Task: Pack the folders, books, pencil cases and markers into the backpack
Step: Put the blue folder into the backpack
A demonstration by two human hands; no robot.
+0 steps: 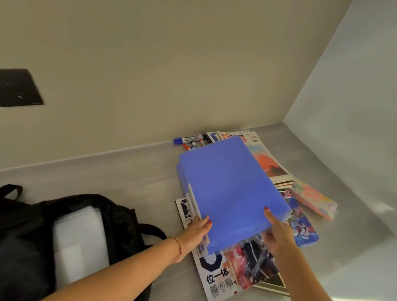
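Only thing I can actually read is on the magazine (220, 277) lying at the bottom of the pile, near edge: big dark blue Chinese characters "位一体" across its white cover, with two QR codes (221, 286) printed right under them. The book (251, 142) at the far end of the pile has a red banner with white lettering, too blurry to make out. The markers (190, 140) by the wall have small print on their labels, also unreadable.

Dim warm indoor light, bright glare on the right wall (376, 98), soft overall blur, wide-angle bending at edges
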